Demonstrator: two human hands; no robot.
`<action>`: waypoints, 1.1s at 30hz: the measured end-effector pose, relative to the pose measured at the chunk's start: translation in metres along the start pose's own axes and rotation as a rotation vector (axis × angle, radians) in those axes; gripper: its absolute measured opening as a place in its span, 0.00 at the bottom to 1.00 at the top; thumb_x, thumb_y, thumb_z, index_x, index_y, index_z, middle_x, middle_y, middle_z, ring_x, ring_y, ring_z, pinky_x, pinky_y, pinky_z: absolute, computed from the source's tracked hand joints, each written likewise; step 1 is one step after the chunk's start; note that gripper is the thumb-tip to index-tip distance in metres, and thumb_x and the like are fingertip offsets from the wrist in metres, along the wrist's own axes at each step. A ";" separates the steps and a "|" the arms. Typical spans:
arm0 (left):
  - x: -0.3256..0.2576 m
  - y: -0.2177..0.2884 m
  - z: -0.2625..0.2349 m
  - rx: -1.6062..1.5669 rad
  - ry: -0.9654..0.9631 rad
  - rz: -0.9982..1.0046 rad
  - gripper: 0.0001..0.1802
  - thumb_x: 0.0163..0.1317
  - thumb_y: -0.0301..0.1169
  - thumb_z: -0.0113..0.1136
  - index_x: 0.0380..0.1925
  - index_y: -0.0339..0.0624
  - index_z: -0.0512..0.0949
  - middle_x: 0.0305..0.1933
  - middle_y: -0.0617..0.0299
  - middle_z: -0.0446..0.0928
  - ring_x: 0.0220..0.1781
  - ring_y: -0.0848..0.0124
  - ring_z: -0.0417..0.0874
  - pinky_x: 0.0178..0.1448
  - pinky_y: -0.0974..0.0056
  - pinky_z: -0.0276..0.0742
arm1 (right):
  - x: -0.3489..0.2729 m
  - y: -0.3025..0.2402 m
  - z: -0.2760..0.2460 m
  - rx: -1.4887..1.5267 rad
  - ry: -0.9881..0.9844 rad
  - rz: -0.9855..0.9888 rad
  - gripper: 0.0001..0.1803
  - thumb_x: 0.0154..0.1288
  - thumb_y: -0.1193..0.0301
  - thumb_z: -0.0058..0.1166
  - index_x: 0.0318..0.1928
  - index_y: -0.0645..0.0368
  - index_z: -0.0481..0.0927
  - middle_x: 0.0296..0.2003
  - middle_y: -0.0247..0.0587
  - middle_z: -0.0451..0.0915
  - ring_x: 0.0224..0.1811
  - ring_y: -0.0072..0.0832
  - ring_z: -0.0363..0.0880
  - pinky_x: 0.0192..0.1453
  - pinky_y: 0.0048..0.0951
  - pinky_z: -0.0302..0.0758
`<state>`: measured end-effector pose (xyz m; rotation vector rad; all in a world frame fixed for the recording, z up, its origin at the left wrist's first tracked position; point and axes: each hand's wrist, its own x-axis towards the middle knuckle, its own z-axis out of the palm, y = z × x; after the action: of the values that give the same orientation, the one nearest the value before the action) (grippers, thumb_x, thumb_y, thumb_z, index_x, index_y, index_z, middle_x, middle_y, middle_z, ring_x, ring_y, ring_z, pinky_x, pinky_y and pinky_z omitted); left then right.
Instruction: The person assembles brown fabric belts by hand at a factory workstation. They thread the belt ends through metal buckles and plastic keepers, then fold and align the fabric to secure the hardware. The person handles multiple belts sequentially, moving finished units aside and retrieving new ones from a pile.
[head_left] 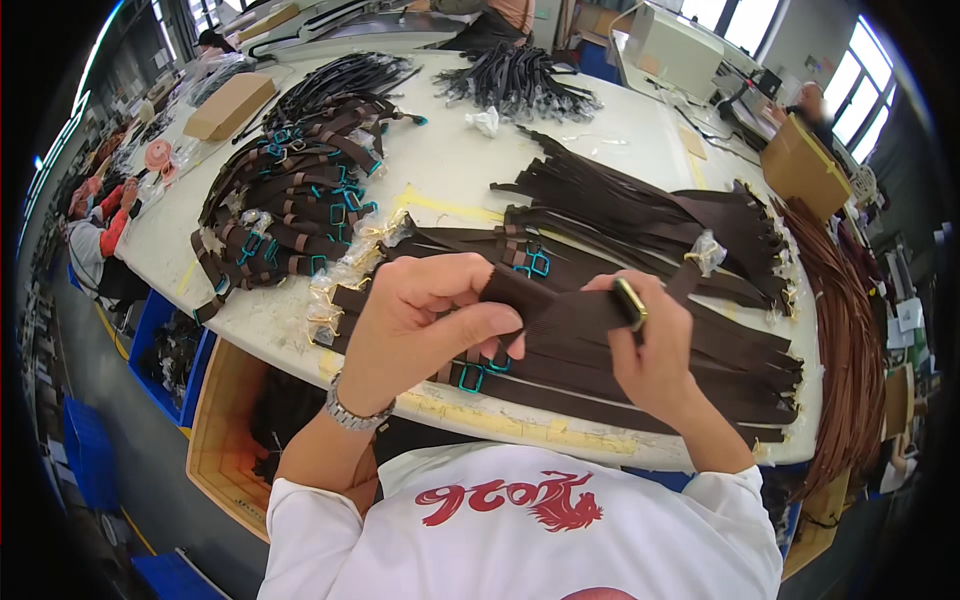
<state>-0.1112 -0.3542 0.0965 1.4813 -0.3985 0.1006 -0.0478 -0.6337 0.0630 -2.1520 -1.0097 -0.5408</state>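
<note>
My left hand (430, 310), with a metal watch on its wrist, pinches one end of a wide dark brown strap (583, 314) between thumb and fingers. The strap runs across to my right hand (655, 345), which is closed on its other part. A gold-edged dark buckle (629, 303) shows at the right hand's fingers. Beyond that hand a strap end wrapped in clear plastic (708, 254) sticks up; I cannot tell whether it belongs to the held strap. Below both hands lie rows of dark brown straps (570, 385), some with teal buckles (471, 377).
A heap of brown straps with teal buckles (290, 200) covers the table's left. More dark straps (640, 200) lie farther back, with black bundles (520, 85) at the far side. Long reddish-brown strips (845, 350) hang off the right edge. A wooden bin (225, 440) stands below the near-left edge.
</note>
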 end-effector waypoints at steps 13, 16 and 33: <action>-0.067 -0.050 -0.045 0.645 -0.236 -0.314 0.09 0.67 0.26 0.72 0.44 0.32 0.87 0.28 0.57 0.86 0.21 0.74 0.80 0.29 0.68 0.74 | -0.030 0.025 0.078 1.159 -1.085 0.551 0.20 0.70 0.72 0.74 0.55 0.60 0.76 0.52 0.36 0.87 0.56 0.20 0.82 0.66 0.29 0.74; -0.072 -0.046 -0.030 0.426 -0.146 -0.551 0.08 0.69 0.25 0.70 0.45 0.33 0.89 0.29 0.59 0.88 0.23 0.79 0.83 0.25 0.69 0.72 | -0.020 0.011 0.071 1.058 -1.113 0.618 0.15 0.76 0.72 0.67 0.53 0.61 0.74 0.41 0.38 0.89 0.45 0.18 0.83 0.51 0.28 0.77; -0.092 -0.065 -0.001 0.102 0.025 -0.883 0.10 0.76 0.32 0.68 0.44 0.34 0.89 0.26 0.69 0.85 0.19 0.88 0.68 0.23 0.74 0.59 | -0.085 -0.029 0.088 1.293 -0.682 0.835 0.18 0.86 0.69 0.53 0.68 0.65 0.79 0.43 0.35 0.88 0.38 0.15 0.77 0.46 0.23 0.78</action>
<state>-0.1766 -0.3433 0.0060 1.6364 0.3071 -0.5686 -0.1157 -0.5986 -0.0364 -1.2678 -0.3969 1.0433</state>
